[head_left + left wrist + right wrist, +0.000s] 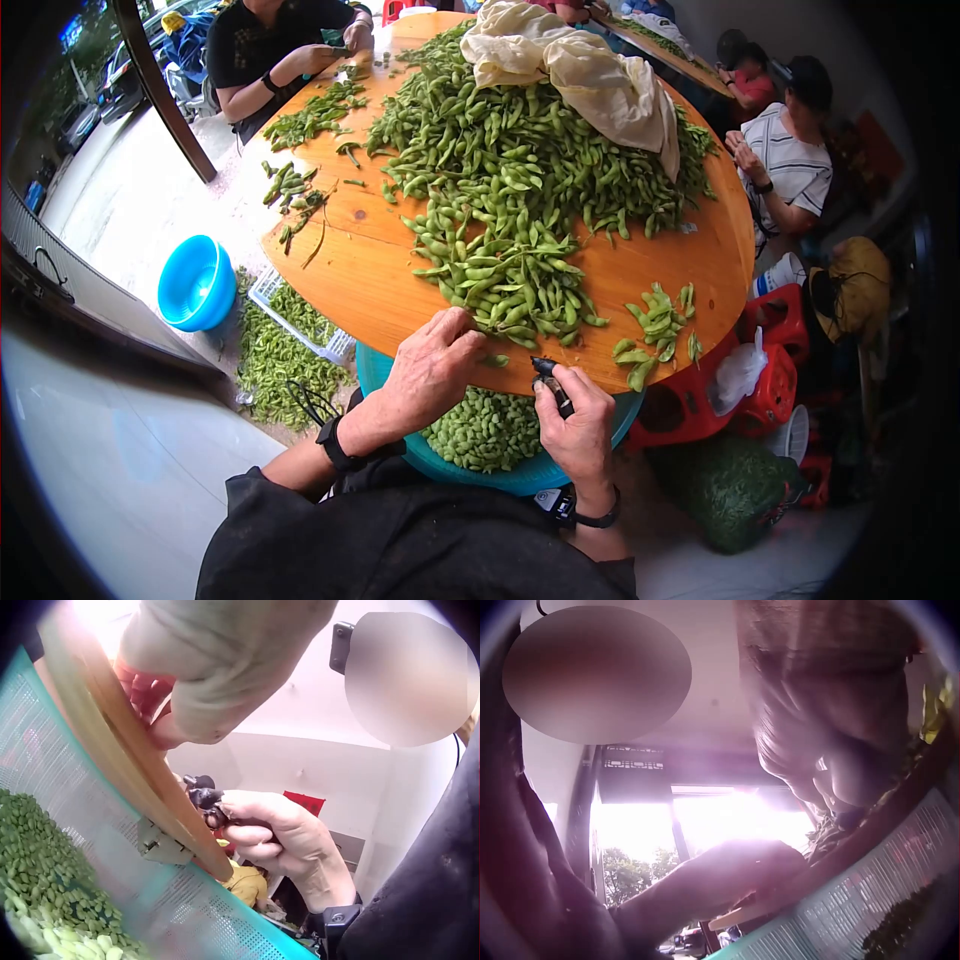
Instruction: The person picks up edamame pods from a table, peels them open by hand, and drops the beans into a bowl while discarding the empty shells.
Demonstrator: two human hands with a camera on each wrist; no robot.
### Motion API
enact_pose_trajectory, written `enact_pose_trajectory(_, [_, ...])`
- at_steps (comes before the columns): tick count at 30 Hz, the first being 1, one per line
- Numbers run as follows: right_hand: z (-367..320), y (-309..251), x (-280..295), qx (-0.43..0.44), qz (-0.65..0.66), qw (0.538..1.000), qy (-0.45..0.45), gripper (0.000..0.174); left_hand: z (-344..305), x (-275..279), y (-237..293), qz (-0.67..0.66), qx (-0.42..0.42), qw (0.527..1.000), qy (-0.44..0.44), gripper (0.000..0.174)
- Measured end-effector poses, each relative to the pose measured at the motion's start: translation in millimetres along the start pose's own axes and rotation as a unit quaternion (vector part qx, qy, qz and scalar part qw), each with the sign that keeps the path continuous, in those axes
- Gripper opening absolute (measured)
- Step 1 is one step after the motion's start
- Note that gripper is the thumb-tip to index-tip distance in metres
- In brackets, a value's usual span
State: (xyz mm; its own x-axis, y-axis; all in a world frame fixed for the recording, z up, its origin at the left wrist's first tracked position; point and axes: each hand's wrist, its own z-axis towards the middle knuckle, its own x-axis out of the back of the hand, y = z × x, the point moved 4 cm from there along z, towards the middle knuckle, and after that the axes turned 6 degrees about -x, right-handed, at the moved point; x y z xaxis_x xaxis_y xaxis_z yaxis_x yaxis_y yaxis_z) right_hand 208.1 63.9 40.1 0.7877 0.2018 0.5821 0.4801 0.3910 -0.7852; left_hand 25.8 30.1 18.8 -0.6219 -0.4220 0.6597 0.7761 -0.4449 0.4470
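The left hand (432, 368) is at the table's near edge, its fingers bent down at the front of a large heap of green pods (510, 270); whether it pinches a pod cannot be told. To its right the right hand (580, 425) grips a small black tool (552, 385), also visible between thumb and fingers in the left wrist view (206, 799). A single pod (496, 360) lies between the hands. Below the table edge, a teal basket (375, 372) holds shelled green beans (485, 430). In the right wrist view the hands are partly in glare.
Loose pods (655, 325) lie at the table's right, stems and scraps (305, 205) at its left. A cream cloth (600, 80) covers part of the heap. A blue basin (197, 283) and a white crate (300, 315) stand left, red stools (770, 390) right. Other people sit around.
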Motion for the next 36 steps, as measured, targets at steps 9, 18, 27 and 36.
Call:
enact_pose_trajectory(9, [6, -9, -34, 0.113, -0.027, 0.993, 0.011, 0.026, -10, -4, 9, -0.045, -0.005, 0.998, 0.042, 0.019])
enact_pose_trajectory(18, [0, 16, -15, -0.124, 0.158, 0.977, -0.064, 0.019, -8, 2, 8, -0.196, 0.047, 0.979, -0.018, 0.015])
enact_pose_trajectory(27, [9, 21, 90, -0.002, -0.219, 0.936, 0.275, 0.017, 24, 10, 3, -0.087, -0.010, 0.996, -0.001, 0.024])
enact_pose_trajectory(36, [4, 21, 55, -0.019, -0.064, 0.988, 0.139, 0.016, 41, -17, 1, 0.054, -0.083, 0.993, -0.071, 0.022])
